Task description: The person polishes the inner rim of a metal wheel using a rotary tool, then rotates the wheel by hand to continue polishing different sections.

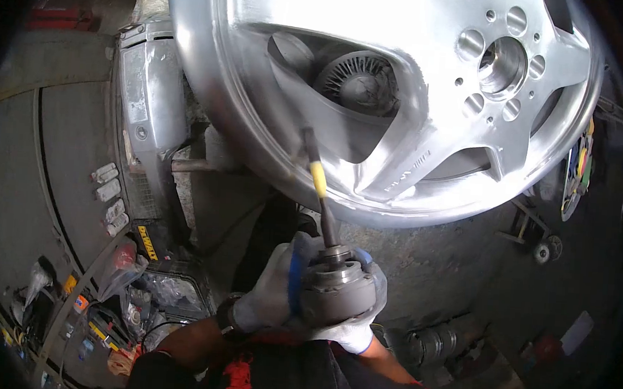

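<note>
Two gloved hands serve me here: the left hand (271,290) and right hand (364,326) have their fingers wrapped round the rotary tool (337,294), one on each side. Its yellow-banded bit (318,179) crosses the near rim of the alloy wheel (432,95); from my remote view, I cannot tell whether the tip touches. I'd keep both wrists firm, pressure light and strokes even.

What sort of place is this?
Probably a wheel-repair or metal-finishing workshop: a bare-metal alloy wheel dominates the view, a rotary power tool is held up to it, and a DeWalt label shows at lower left.
</note>
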### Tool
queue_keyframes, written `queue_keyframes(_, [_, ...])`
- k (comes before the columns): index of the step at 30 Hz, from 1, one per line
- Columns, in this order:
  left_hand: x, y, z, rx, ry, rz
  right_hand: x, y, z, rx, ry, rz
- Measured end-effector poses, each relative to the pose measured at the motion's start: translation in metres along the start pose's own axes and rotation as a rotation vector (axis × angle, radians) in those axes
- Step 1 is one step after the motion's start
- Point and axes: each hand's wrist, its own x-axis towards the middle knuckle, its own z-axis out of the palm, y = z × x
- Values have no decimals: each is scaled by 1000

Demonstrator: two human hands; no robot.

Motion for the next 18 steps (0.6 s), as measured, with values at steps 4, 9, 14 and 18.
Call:
queue_keyframes(4, [17,-36,-11,69,-10,-10,-11,-3,-1,97,85,115])
queue_keyframes(9, [25,-49,4,161,-30,130,-32,28,-15,-128,241,12])
queue_keyframes(14, [30,-64,11,769,35,809,-38,39,-52,-372,64,-131])
queue_keyframes(18, [27,-56,11,657,6,436,-48,71,-39,-552,212,-282])
